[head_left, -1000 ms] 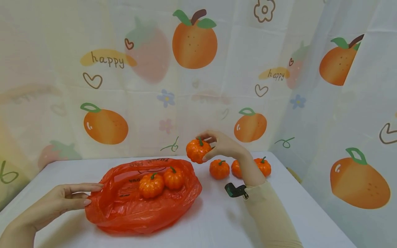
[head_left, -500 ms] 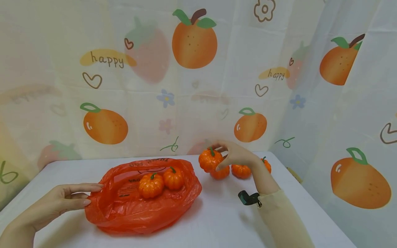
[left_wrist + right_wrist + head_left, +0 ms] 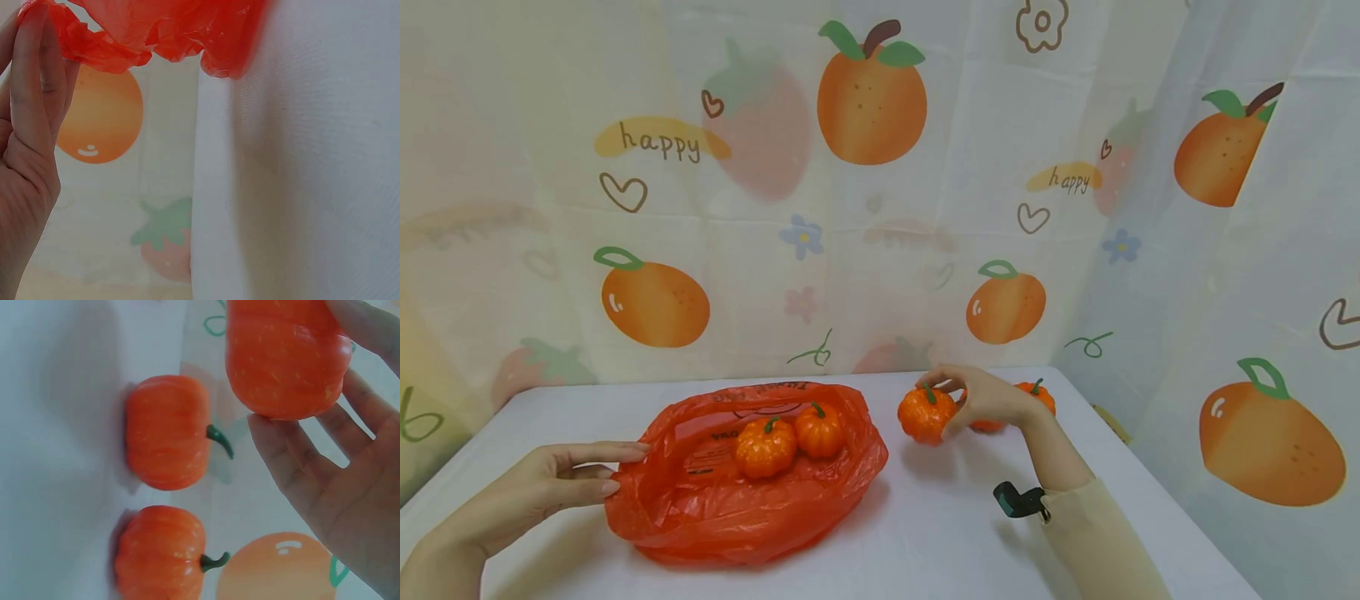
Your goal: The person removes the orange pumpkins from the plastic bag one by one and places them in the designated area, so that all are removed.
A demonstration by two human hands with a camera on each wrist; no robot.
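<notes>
Right hand (image 3: pixel 988 400) grips pumpkin (image 3: pixel 925 414) low over bench (image 3: pixel 925 517); keep grip firm, clear bag (image 3: pixel 745 508) rim. Left hand (image 3: pixel 542 492), fingers straight, touches bag edge.

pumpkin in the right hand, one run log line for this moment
right hand: grips toy pumpkin | left hand: touches red plastic bag rim | bag: two pumpkins inside

We count five pumpkins: two in the bag (image 3: pixel 745 492), at (image 3: pixel 765 447) and (image 3: pixel 819 431); one right of the bag, in the right hand (image 3: pixel 985 402), at (image 3: pixel 925 414); and two beyond that hand, at (image 3: pixel 1036 396) and (image 3: pixel 985 426). We count one bag, one table (image 3: pixel 925 533) and two hands, the left hand (image 3: pixel 542 492) at the bag's left rim.
</notes>
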